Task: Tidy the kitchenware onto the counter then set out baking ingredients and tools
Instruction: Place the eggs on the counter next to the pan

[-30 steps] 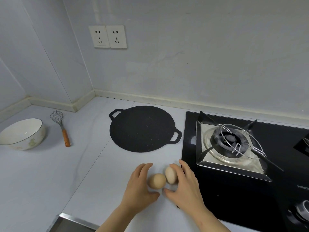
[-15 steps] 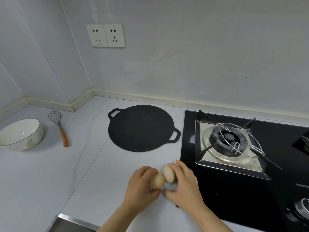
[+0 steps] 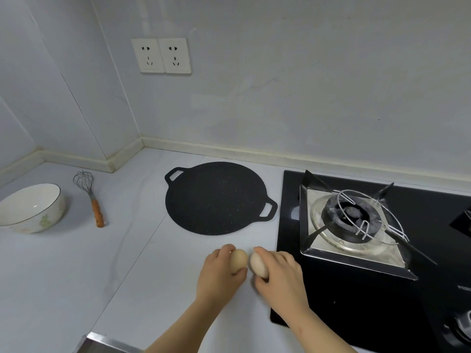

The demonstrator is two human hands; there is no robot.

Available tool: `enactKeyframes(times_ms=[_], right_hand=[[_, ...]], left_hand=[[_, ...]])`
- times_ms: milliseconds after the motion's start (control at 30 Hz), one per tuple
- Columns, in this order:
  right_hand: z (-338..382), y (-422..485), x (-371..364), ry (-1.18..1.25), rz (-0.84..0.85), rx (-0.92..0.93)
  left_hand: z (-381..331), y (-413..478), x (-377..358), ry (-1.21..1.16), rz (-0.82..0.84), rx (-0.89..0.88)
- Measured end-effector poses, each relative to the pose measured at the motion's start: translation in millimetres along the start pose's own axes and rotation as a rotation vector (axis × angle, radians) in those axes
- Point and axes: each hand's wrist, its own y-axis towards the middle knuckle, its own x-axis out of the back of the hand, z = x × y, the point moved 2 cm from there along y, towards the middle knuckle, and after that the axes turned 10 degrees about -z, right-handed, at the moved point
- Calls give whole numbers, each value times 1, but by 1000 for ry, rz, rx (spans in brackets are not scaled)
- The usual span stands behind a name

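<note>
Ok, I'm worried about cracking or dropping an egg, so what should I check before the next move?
1. Left hand grips the left egg: ok, curled round it.
2. Right hand grips the right egg: ok, curled round it.
3. Eggs apart from each other: cannot tell, they sit very close.
4. Eggs lifted off the counter: cannot tell.
5. Bowl upright, ready at far left: ok.
6. Whisk out of the bowl's way: ok, lying beside it, apart.
</note>
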Motion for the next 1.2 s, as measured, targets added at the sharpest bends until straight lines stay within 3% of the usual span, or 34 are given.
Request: enactKeyframes(times_ms=[533,1200], right_hand=[[-10,51,-6,-45,-80,-140],[-12,51,-2,-46,-62,-144]], left_hand=[[-25,52,-16,-20,11,31],[-27,56,-21,-14,40,-3]])
